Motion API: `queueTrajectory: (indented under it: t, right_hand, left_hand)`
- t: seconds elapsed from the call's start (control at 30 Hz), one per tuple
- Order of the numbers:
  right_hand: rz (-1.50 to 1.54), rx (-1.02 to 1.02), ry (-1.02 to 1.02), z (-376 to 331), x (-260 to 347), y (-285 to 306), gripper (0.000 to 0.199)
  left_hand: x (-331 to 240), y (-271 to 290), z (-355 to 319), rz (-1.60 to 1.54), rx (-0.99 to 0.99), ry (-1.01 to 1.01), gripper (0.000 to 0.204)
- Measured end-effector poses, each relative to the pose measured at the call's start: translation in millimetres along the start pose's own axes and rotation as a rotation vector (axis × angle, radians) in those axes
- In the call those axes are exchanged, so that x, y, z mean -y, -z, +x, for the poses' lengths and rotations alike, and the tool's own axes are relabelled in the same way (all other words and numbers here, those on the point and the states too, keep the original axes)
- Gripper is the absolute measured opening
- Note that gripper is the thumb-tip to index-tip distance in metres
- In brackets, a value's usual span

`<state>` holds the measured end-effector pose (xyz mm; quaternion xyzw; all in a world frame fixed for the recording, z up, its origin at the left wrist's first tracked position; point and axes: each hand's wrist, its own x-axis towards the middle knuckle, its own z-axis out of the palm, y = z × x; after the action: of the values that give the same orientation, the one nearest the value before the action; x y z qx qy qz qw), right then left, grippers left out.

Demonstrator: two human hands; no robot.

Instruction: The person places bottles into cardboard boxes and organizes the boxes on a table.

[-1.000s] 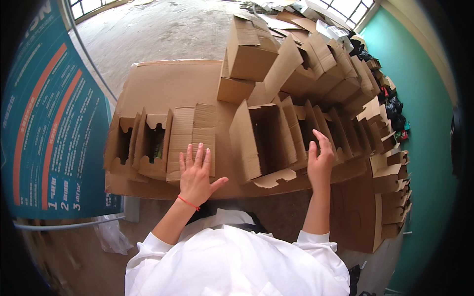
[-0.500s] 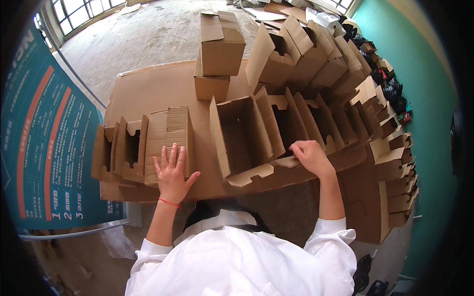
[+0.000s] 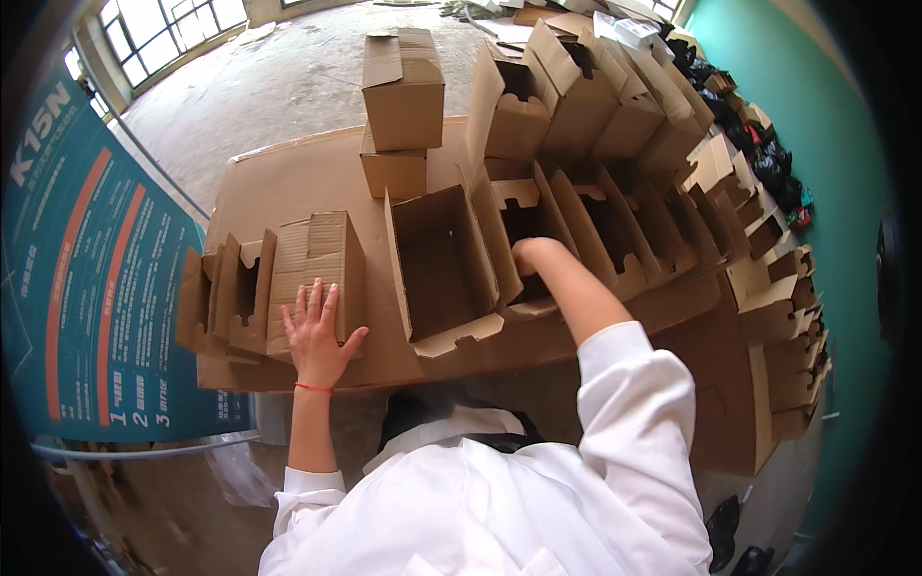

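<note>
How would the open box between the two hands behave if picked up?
The open box is probably light for its size, since its inside looks bare. It seems fairly stiff, standing in a clear boxy shape, though its front flap, sticking outward, may bend.

A cardboard surface [image 3: 279, 187] bears open cartons [image 3: 444, 269], a closed carton [image 3: 327, 254] and stacked boxes [image 3: 403, 110].
</note>
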<state>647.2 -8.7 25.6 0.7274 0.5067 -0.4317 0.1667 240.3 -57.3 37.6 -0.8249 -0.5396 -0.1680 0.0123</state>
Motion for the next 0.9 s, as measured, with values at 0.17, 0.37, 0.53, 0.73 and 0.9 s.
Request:
queueTrajectory:
  t: [0.17, 0.37, 0.53, 0.73, 0.9]
  right_hand:
    - [0.234, -0.115, 0.029, 52, -20, -15, 0.045]
    - [0.615, -0.203, 0.056, 71, -45, -41, 0.055]
    - [0.58, -0.386, 0.043, 60, -46, -34, 0.063]
    - [-0.047, -0.677, 0.028, -108, 23, 3, 0.086]
    - [0.445, -0.554, 0.197, -234, 45, 18, 0.08]
  left_hand:
    - [-2, -1, -2, -0.027, -0.038, 0.013, 0.074]
    - [-1, 1, -4, -0.037, -0.041, 0.037, 0.074]
    - [-1, 3, -1, -0.059, -0.059, 0.009, 0.075]
    - [3, 2, -3, -0.055, -0.066, 0.006, 0.076]
    - [6, 0, -5, -0.043, -0.055, 0.007, 0.078]
